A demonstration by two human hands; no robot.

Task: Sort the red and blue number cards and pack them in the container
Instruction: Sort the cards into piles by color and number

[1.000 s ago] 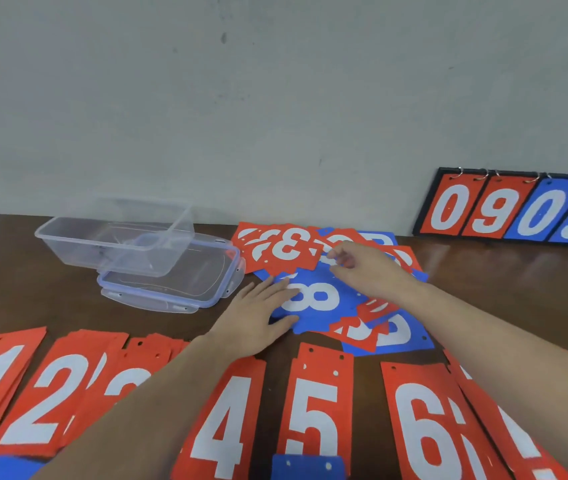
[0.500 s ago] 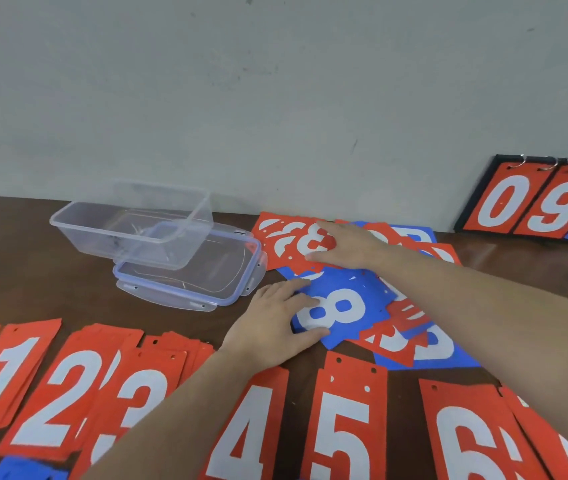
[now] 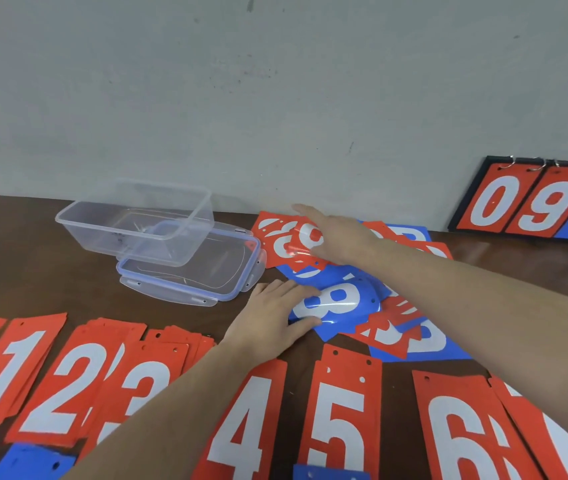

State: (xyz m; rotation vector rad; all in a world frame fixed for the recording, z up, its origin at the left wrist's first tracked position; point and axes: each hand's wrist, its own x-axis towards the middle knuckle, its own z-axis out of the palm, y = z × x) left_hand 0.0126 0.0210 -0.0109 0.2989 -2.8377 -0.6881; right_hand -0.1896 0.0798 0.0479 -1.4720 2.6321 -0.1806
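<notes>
Dark brown wood table (image 3: 16, 258), glossy, runs L to R. Behind it, pale grey-green wall (image 3: 275, 98) w/ small dark marks. Flip scoreboard (image 3: 532, 202) leans vs. wall at far R: black frame, metal rings on top, shows red 0, red 9, then blue digit cut by frame edge.

A blue card with a white 8 (image 3: 336, 303) lay at the centre. Red cards with white numerals 1 to 6 (image 3: 241, 427) ran from eight to five o'clock. The clear container (image 3: 130, 220) stood on a blue-rimmed lid (image 3: 227, 271) at ten o'clock. The table (image 3: 16, 265) was dark brown, the wall (image 3: 275, 98) grey.
</notes>
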